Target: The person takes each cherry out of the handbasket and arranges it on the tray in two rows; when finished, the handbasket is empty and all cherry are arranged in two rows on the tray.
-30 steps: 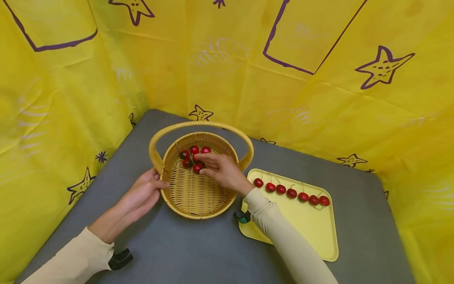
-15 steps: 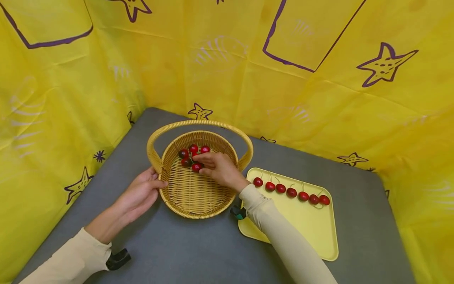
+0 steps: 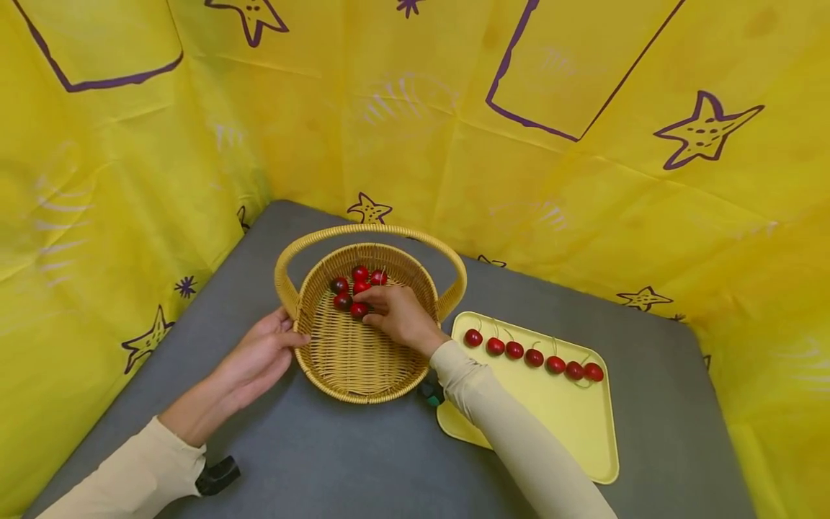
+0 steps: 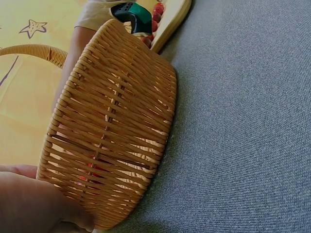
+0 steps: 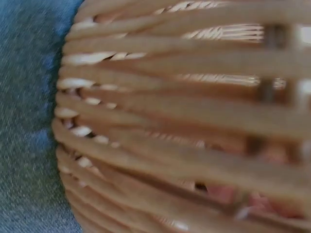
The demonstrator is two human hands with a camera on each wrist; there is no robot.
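Note:
A round wicker basket (image 3: pixel 350 395) with an arched handle stands on the grey table. Several red cherries (image 3: pixel 359 280) lie at its far side. My right hand (image 3: pixel 368 303) reaches in over the near right rim, and its thumb and forefinger pinch a cherry (image 3: pixel 357 311) at the near edge of the heap. My left hand (image 3: pixel 293 330) grips the basket's left rim, thumb over the edge. The left wrist view shows that hand (image 4: pixel 29 204) against the woven wall (image 4: pixel 112 136). The right wrist view is filled by a blurred basket wall (image 5: pixel 184 121).
A pale yellow tray (image 3: pixel 570 440) lies right of the basket, with several cherries (image 3: pixel 533 356) in a row along its far side. Yellow cloth walls with purple stars close in the table (image 3: pixel 324 461) at the back and left. The tray's edge (image 4: pixel 175 19) shows beyond the basket.
My right hand's fingers have drawn closer together over the cherry at the heap's near edge. The left hand and the basket have stayed where they were.

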